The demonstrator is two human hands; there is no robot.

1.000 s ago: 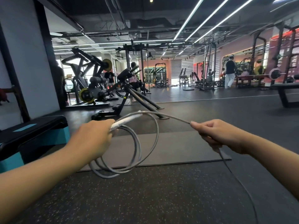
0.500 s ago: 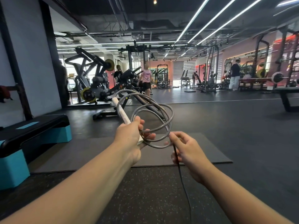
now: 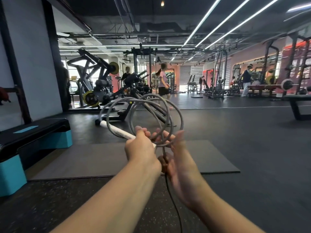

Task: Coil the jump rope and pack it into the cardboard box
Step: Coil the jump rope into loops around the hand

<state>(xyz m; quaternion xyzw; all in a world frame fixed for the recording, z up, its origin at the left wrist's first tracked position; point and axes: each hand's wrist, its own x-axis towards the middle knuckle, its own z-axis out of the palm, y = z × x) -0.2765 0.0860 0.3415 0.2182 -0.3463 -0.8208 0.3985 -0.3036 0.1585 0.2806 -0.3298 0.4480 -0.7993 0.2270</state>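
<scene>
Head camera, looking forward and down across a gym floor at my two bare hands, raised close together at chest height. My left hand (image 3: pixel 140 147) is closed around the white handle (image 3: pixel 117 131) of the jump rope (image 3: pixel 148 115), and it also pins several loops of grey cord against that handle. The handle is a smooth, slim cylinder with small printed lettering, pointing up and to the left. The loops stand above my fingers as uneven, overlapping rings, springing apart rather than lying flat.

My right hand (image 3: pixel 178 158) is blurred; it sits just beside the left, touching the bottom of the coil, fingers half curled around the cord. A loose tail (image 3: pixel 173 199) of the rope hangs down between my forearms, thin and dark against the floor, and runs out of view.

I judge the rope light, and the cord springy and rather slick, so the coil may open if I loosen my hold. The safest place to hold looks like where every loop crosses the handle.

Below lies a grey mat (image 3: pixel 101 158) on speckled black rubber flooring. A black and teal aerobic step (image 3: pixel 33 140) stands at the left. No cardboard box is in view.
</scene>
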